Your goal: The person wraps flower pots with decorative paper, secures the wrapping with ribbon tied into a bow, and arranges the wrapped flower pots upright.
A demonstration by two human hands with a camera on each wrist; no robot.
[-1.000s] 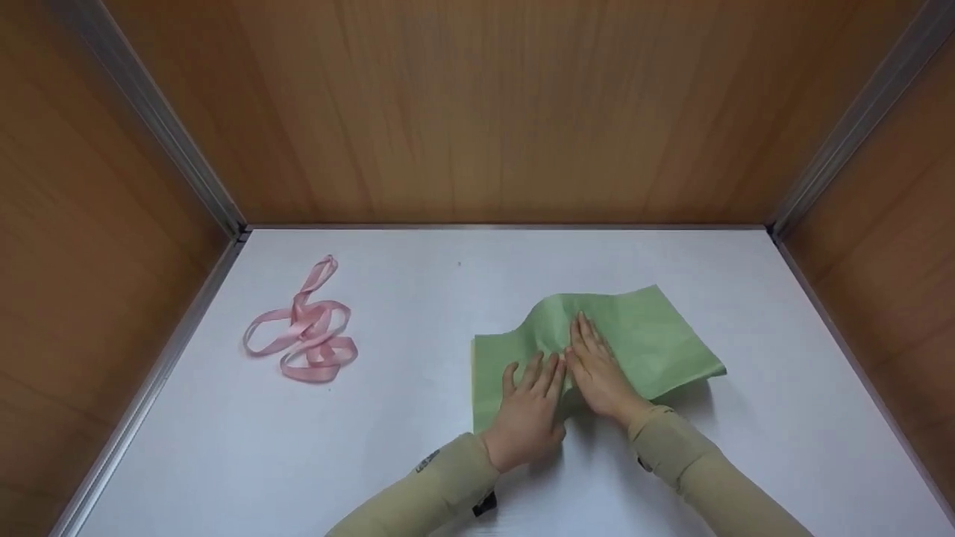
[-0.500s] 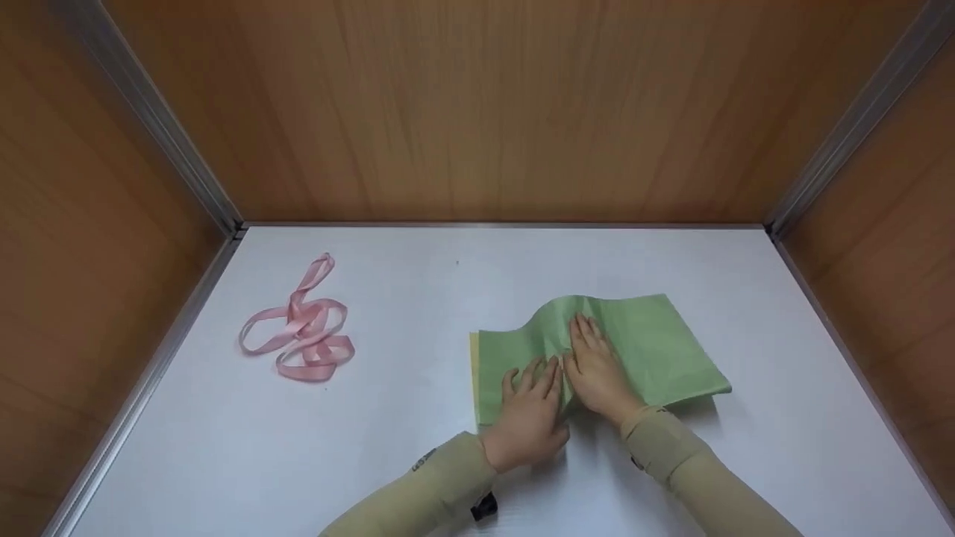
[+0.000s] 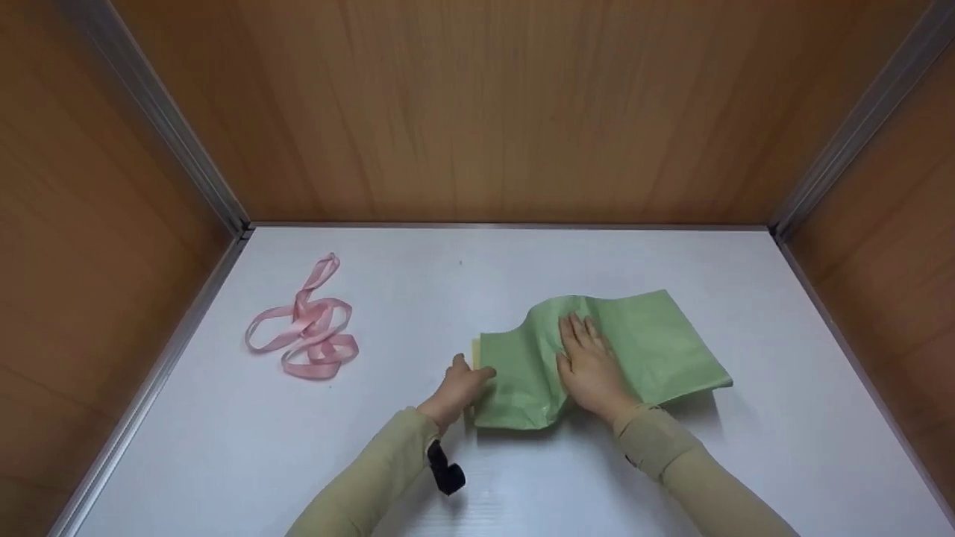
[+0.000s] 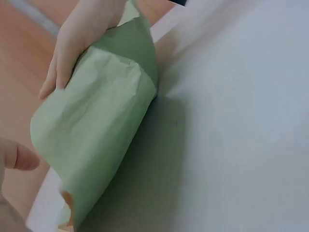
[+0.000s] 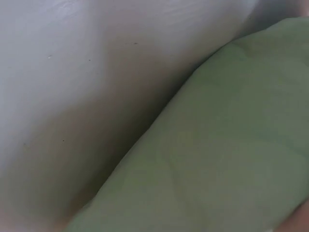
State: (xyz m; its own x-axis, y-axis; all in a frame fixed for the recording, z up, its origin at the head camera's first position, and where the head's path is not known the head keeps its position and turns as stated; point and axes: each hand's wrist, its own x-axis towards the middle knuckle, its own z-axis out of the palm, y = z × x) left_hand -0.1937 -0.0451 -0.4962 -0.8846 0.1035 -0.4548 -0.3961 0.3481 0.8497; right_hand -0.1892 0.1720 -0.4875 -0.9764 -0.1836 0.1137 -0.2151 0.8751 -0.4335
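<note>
Two hands lie nearest: left hand point(image 3: 456, 389) spread at the left edge of the green paper point(image 3: 664, 339), right hand point(image 3: 593, 373) straight-fingered on its middle. Uneven pressure on the bulge point(image 3: 542, 324) could crease it crookedly. The paper lies right of centre on the tabletop point(image 3: 403, 291), long axis left to right, right end angled slightly away.

Right fingers point(image 4: 63, 70) rest on green paper point(image 4: 99, 118), left fingers point(image 4: 23, 157) near it.
</note>
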